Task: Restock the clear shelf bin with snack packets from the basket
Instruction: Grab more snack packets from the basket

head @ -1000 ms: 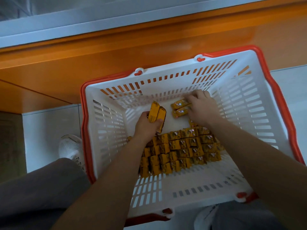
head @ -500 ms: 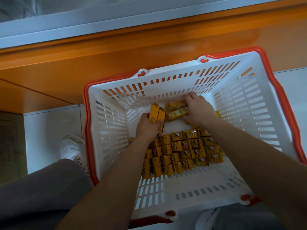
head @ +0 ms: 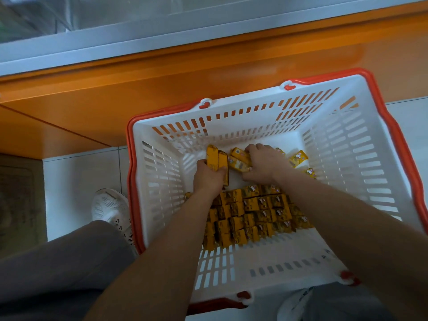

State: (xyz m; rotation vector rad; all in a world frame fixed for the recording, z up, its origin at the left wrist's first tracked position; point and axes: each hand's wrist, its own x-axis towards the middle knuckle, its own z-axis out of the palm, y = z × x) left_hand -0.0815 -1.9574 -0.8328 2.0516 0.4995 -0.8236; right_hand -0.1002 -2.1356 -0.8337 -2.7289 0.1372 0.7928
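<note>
White sneaker rests on pale tiled floor.

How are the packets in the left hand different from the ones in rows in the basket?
The held packets stand on end, gripped by the left hand; the packed packets lie in rows on the floor of the basket. The held packets are few; the packed packets are many. Both are yellow.

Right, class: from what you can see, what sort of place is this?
Probably a shop: a white shopping basket with red handles, many identical yellow snack packets in it, and an orange shelf base beside it.
</note>
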